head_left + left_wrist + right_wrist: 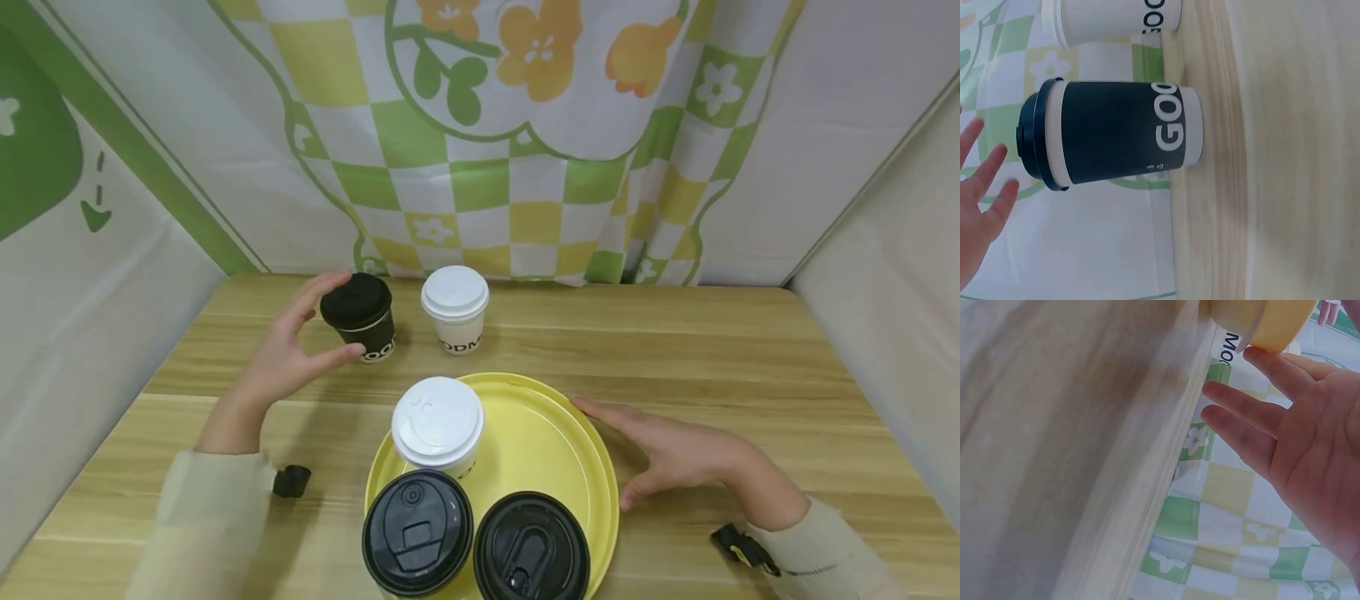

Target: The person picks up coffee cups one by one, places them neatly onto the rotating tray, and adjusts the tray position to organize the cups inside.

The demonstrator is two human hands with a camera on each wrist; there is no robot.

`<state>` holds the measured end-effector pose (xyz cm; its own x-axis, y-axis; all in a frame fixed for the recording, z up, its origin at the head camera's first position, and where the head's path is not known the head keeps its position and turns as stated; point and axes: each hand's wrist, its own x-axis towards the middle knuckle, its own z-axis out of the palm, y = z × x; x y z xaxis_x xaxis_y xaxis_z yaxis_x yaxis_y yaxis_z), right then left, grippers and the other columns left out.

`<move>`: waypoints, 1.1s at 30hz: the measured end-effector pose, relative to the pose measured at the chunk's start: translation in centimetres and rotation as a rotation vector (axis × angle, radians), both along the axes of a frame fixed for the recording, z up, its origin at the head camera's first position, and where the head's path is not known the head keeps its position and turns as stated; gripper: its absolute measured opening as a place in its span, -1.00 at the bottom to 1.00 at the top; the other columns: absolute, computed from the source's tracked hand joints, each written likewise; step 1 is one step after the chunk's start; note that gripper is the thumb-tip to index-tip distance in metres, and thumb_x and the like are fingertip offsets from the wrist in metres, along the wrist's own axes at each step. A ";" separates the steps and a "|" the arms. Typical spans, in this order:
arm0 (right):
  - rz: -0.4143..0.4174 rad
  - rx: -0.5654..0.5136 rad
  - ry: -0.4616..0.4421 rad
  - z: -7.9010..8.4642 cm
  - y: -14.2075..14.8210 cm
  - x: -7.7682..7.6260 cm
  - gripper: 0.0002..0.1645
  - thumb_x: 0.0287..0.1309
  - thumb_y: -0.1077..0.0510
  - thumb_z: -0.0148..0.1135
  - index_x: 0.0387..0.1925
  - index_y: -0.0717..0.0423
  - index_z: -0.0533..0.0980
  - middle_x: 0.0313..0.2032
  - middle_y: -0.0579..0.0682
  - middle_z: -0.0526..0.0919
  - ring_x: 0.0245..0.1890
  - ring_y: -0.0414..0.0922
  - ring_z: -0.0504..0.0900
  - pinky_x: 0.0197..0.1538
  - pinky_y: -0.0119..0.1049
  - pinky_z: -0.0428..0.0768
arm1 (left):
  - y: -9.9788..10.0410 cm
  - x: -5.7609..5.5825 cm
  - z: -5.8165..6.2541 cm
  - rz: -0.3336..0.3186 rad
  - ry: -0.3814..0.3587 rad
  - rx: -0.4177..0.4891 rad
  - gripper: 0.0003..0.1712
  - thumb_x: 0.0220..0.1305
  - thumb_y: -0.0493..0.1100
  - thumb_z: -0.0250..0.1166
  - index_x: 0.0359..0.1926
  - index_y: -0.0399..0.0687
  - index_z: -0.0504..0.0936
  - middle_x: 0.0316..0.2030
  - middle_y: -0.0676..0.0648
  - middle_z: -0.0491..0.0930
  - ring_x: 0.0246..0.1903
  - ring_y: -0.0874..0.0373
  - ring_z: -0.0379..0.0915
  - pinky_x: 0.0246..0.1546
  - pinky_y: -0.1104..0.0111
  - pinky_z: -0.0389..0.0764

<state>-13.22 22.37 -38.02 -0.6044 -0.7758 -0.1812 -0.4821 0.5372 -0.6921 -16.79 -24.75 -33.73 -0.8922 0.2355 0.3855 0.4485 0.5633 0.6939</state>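
At the back left of the table stands a paper cup with a black lid and dark sleeve (358, 304). My left hand (279, 360) is spread beside it, thumb and fingers apart on either side. In the left wrist view the fingers (999, 209) hover near the lid with a gap. My right hand (678, 450) is at the right rim of a round yellow tray (525, 433), its fingertips touching the edge; the right wrist view shows the fingers (1241, 403) extended. On the tray stand a white-lidded cup (438, 421) and two black-lidded cups (417, 533), (532, 546).
Another white-lidded cup (455, 304) stands right of the black one at the back. Behind the wooden table (720, 350) hangs a green and yellow checked curtain (480, 183). White fabric walls (90, 275) close in both sides.
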 end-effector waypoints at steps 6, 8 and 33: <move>0.010 -0.002 0.018 -0.1 0.2 0.0 0.42 -0.16 -0.32 0.48 0.59 -0.04 -0.10 0.53 0.10 0.10 0.48 0.18 0.12 0.47 -0.04 0.21 | -1.0 -1.8 0.1 0.017 -0.038 -0.008 0.23 -0.06 -0.24 0.58 0.55 0.24 0.07 0.56 -0.06 0.00 0.54 -0.15 -0.17 0.40 -0.33 -0.07; 0.014 -0.007 0.024 -0.1 0.2 0.0 0.41 -0.15 -0.31 0.48 0.58 -0.03 -0.10 0.53 0.11 0.10 0.48 0.18 0.12 0.48 -0.07 0.21 | -1.3 -2.5 -0.2 0.023 -0.057 -0.030 0.26 -0.07 -0.19 0.59 0.56 0.25 0.02 0.57 -0.08 -0.07 0.55 -0.16 -0.22 0.40 -0.34 -0.10; 0.022 -0.012 0.060 -0.1 0.2 0.3 0.41 -0.14 -0.31 0.48 0.58 0.04 -0.08 0.54 0.10 0.09 0.49 0.18 0.13 0.49 -0.12 0.21 | -2.9 -6.4 -3.8 0.028 -0.224 -0.115 0.40 -0.06 -0.08 0.61 0.60 0.06 -0.20 0.53 -0.25 0.05 0.48 -0.32 -0.05 0.39 -0.32 -0.01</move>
